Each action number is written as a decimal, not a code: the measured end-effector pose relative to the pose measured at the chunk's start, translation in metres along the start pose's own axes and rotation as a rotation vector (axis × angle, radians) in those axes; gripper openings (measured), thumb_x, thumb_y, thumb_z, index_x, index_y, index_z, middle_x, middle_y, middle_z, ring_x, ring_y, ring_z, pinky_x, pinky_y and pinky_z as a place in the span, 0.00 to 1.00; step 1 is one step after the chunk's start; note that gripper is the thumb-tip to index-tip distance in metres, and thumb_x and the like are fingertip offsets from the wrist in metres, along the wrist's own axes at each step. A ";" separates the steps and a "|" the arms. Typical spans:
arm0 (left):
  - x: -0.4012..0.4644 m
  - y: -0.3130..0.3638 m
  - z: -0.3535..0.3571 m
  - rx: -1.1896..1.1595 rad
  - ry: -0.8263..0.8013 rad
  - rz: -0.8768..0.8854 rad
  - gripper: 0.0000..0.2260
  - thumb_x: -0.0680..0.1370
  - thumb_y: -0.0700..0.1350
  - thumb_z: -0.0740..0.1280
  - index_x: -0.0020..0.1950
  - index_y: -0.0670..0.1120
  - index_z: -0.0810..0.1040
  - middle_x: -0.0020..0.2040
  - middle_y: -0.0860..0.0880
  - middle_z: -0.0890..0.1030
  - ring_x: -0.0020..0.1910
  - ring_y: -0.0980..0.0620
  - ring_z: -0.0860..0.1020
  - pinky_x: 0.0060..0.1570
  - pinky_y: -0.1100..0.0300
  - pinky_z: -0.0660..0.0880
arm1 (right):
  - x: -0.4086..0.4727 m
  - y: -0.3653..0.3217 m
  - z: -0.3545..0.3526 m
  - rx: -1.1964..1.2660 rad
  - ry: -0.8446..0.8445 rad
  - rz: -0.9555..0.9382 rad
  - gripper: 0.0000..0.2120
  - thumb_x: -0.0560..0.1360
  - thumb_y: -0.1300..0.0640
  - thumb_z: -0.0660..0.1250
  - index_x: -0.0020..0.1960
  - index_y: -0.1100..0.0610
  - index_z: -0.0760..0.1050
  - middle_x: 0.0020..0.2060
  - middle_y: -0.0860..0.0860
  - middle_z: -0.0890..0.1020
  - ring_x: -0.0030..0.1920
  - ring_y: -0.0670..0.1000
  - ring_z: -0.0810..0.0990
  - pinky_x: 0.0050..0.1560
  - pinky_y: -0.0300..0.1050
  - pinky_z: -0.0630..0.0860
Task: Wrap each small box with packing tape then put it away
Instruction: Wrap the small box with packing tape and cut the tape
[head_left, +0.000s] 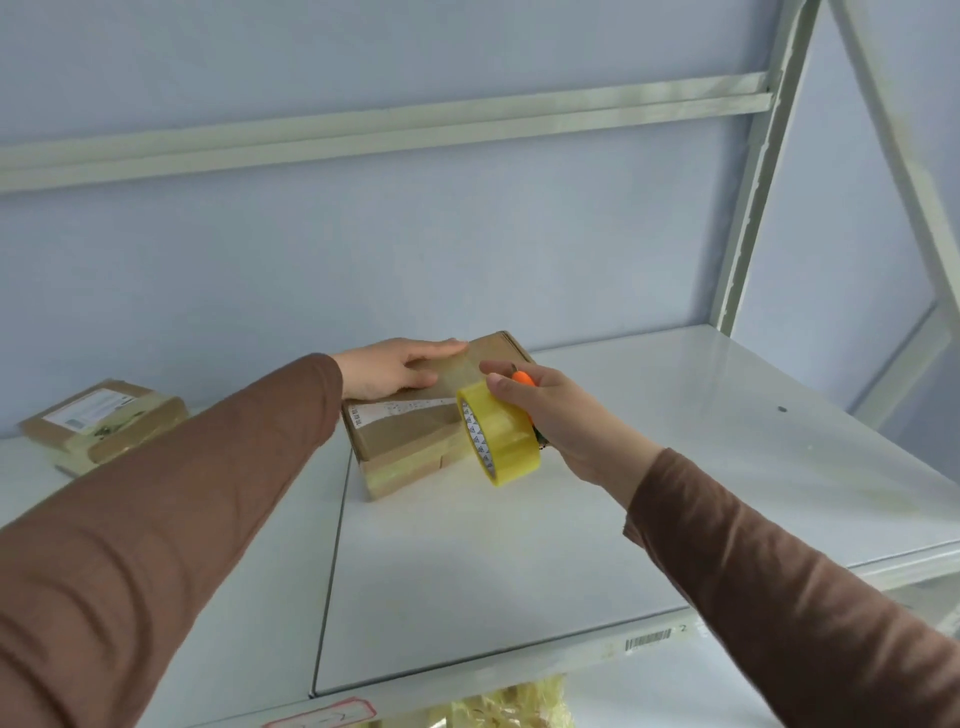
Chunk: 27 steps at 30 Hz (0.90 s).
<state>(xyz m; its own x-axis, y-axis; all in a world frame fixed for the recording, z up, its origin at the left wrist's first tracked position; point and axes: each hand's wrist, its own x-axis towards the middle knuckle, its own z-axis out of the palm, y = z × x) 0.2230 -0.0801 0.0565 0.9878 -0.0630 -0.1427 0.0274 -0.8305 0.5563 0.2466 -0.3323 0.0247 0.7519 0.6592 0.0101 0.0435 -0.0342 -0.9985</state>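
Cardboard box (415, 415) is pressed flat under straight left hand (387, 366) fingers while yellow tape roll (498, 439) is gripped by curled right hand (556, 415) fingers; tape could wrinkle if the box slides.

Count, head view. Small cardboard boxes: 2. One box (415, 431) under my left hand (387, 366), a second taped box (104, 423) well apart to the left. Rolls of yellowish packing tape: 1, the tape roll (498, 439) in my right hand (561, 415). Orange-handled items: 1, the orange handle (523, 378), partly hidden in that same hand; kind cannot be told. Hands: 2. Barcode labels on the shelf (519, 561) edge: 1, the barcode label (648, 643).
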 end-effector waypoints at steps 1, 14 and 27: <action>-0.002 -0.002 0.007 0.099 0.073 0.070 0.24 0.86 0.38 0.59 0.80 0.55 0.65 0.81 0.58 0.60 0.80 0.60 0.56 0.78 0.63 0.52 | 0.002 0.000 0.001 -0.004 0.008 0.001 0.14 0.82 0.49 0.66 0.67 0.47 0.78 0.54 0.52 0.84 0.48 0.50 0.81 0.49 0.48 0.74; 0.009 -0.032 0.028 0.596 0.053 -0.138 0.31 0.82 0.68 0.53 0.83 0.63 0.48 0.84 0.58 0.40 0.82 0.51 0.37 0.79 0.37 0.41 | 0.014 0.026 0.004 0.076 -0.034 -0.212 0.19 0.84 0.52 0.64 0.74 0.46 0.72 0.65 0.48 0.81 0.66 0.47 0.79 0.64 0.42 0.76; -0.002 -0.025 0.032 0.618 0.121 -0.078 0.25 0.85 0.60 0.52 0.76 0.77 0.43 0.84 0.48 0.49 0.81 0.46 0.55 0.76 0.43 0.56 | -0.024 0.050 0.013 -0.175 0.082 -0.223 0.18 0.82 0.49 0.67 0.46 0.64 0.73 0.35 0.50 0.69 0.37 0.48 0.67 0.39 0.45 0.63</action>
<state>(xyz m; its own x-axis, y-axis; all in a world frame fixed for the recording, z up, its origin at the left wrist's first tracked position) 0.2157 -0.0769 0.0167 0.9978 0.0432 -0.0500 0.0417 -0.9986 -0.0321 0.2224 -0.3401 -0.0259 0.7616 0.6021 0.2396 0.3212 -0.0296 -0.9466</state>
